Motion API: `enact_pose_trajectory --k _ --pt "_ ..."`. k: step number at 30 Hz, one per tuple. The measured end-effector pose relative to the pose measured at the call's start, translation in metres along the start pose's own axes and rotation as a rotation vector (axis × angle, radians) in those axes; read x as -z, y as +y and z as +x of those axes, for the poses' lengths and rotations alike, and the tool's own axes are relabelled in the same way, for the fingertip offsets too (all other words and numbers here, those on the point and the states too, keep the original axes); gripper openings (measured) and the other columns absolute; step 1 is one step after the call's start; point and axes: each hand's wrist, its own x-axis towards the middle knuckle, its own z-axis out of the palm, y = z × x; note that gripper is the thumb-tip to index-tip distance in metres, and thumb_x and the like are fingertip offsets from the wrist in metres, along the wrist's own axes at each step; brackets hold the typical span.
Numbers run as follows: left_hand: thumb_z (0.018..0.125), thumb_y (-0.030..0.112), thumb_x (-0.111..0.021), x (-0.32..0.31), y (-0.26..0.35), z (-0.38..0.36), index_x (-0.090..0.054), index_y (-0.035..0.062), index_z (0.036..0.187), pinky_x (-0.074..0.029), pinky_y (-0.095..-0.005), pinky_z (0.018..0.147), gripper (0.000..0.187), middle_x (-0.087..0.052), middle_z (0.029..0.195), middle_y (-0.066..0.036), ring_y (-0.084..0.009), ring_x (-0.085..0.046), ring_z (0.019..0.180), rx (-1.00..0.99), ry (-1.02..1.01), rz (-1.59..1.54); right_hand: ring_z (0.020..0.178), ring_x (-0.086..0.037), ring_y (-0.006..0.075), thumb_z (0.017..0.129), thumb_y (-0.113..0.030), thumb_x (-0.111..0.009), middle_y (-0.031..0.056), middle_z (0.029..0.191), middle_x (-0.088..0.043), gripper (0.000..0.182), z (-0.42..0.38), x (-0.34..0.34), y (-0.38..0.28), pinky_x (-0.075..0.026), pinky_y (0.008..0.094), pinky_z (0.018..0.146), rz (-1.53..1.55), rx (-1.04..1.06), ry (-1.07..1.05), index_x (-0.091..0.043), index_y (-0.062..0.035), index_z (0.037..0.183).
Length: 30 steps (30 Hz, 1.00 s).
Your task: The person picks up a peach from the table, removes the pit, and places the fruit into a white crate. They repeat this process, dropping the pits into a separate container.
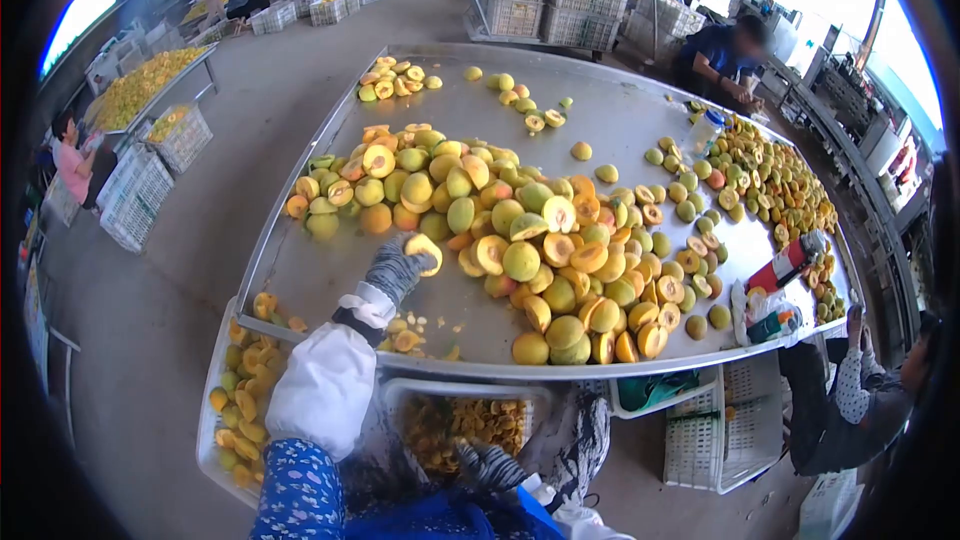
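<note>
My left hand (395, 268), in a grey striped glove with a white sleeve cover, is closed on a peach half (424, 254) at the near left edge of the peach pile. The half's yellow cut face is partly visible. My right hand (488, 464), also gloved, is low in front of my body, over a crate of peach scraps (470, 430). Its fingers look curled, and what they hold, if anything, is hidden. Whole and halved peaches (520, 260) lie heaped on the metal table (480, 105) beyond my left hand.
A white crate (215, 430) of peach pieces stands at the table's left corner. A jar (706, 130), a red bottle (785, 262) and a plastic bag (745, 315) sit on the right. One person (725, 60) works across the table, another (860, 400) sits at right.
</note>
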Motion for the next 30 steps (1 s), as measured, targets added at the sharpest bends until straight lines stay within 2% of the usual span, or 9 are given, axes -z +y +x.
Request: enact_pose_trajectory --k 2,6,9,14,16,20,22,26,30 --pt "0.069 0.019 -0.065 0.006 0.043 -0.05 -0.056 0.003 0.097 -0.049 -0.0313 0.063 0.034 -0.059 0.083 -0.007 -0.0203 -0.059 0.069 0.183 -0.017 -0.149 0.081 -0.06 0.0337 0.088 -0.037 -0.042 0.0194 0.082 -0.061 0.038 0.017 -0.007 0.039 -0.046 0.0381 0.068 0.099 0.116 0.095 -0.057 -0.0028 0.098" --pt "0.074 0.034 -0.059 0.003 0.055 -0.125 -0.054 0.0053 0.095 -0.048 -0.0294 0.054 0.036 -0.057 0.082 -0.011 -0.0204 -0.055 0.066 0.245 -0.044 -0.805 0.078 -0.058 0.0374 0.089 -0.026 -0.043 0.0214 0.079 -0.059 0.029 -0.003 0.023 -0.042 -0.046 0.0393 0.065 -0.143 0.572 0.335 -0.056 -0.0008 0.095" --pt "0.079 0.049 -0.048 -0.008 0.051 -0.16 -0.051 0.0032 0.097 -0.049 -0.0319 0.053 0.05 -0.057 0.081 -0.016 -0.0275 -0.056 0.067 0.376 0.032 -1.035 0.08 -0.056 0.0389 0.089 -0.027 -0.043 0.0231 0.083 -0.058 0.03 0.001 0.023 -0.065 -0.045 0.0412 0.067 0.092 0.447 0.292 -0.055 -0.0015 0.099" --pt "0.082 0.042 -0.048 -0.02 0.029 -0.193 -0.053 0.0041 0.096 -0.049 -0.0335 0.056 0.041 -0.06 0.081 -0.013 -0.025 -0.059 0.068 0.326 0.096 -0.82 0.075 -0.056 0.0392 0.088 -0.027 -0.043 0.0227 0.08 -0.059 0.03 0.008 0.01 -0.069 -0.046 0.0438 0.064 0.017 0.56 0.416 -0.056 -0.0033 0.1" --pt "0.082 0.036 -0.05 -0.021 0.031 -0.2 -0.055 0.0021 0.092 -0.048 -0.0304 0.06 0.036 -0.061 0.08 -0.01 -0.0213 -0.059 0.068 -0.239 0.161 0.162 0.067 -0.057 0.0385 0.088 -0.029 -0.041 0.0215 0.073 -0.059 0.031 0.014 0.004 -0.061 -0.045 0.0449 0.058 -0.043 0.561 0.453 -0.055 -0.0031 0.098" --pt "0.083 0.03 -0.049 -0.035 0.052 -0.214 -0.057 0.0015 0.089 -0.047 -0.0273 0.064 0.03 -0.061 0.078 -0.008 -0.0186 -0.057 0.068 -0.244 0.027 0.22 0.067 -0.056 0.0381 0.089 -0.029 -0.039 0.0218 0.073 -0.058 0.032 0.017 0.002 -0.057 -0.044 0.0452 0.058 -0.137 0.552 0.447 -0.053 -0.0037 0.103" --pt "0.089 0.016 -0.04 -0.038 0.044 -0.217 -0.053 -0.002 0.093 -0.043 -0.0279 0.076 0.022 -0.056 0.086 -0.008 -0.0154 -0.053 0.084 -0.034 -0.071 -0.409 0.068 -0.056 0.0381 0.089 -0.028 -0.039 0.0221 0.075 -0.058 0.032 0.018 0.001 -0.054 -0.044 0.0453 0.057 -0.191 0.543 0.434 -0.051 -0.0039 0.106" --pt "0.089 0.017 -0.04 -0.055 0.024 -0.225 -0.05 -0.0003 0.101 -0.042 -0.0273 0.081 0.023 -0.056 0.091 -0.008 -0.0159 -0.051 0.09 0.001 0.084 -0.449 0.072 -0.055 0.039 0.09 -0.024 -0.035 0.0238 0.083 -0.055 0.032 0.018 -0.003 -0.054 -0.044 0.0454 0.059 -0.368 0.704 0.478 -0.044 -0.0056 0.115" --pt "0.089 0.019 -0.039 -0.057 0.005 -0.232 -0.048 0.0007 0.108 -0.041 -0.0288 0.085 0.027 -0.054 0.099 -0.011 -0.0194 -0.052 0.093 -0.093 0.203 -0.152 0.075 -0.054 0.0401 0.092 -0.024 -0.03 0.0232 0.087 -0.056 0.032 0.014 -0.006 -0.058 -0.043 0.0439 0.065 -0.094 0.495 0.296 -0.044 -0.0066 0.115"
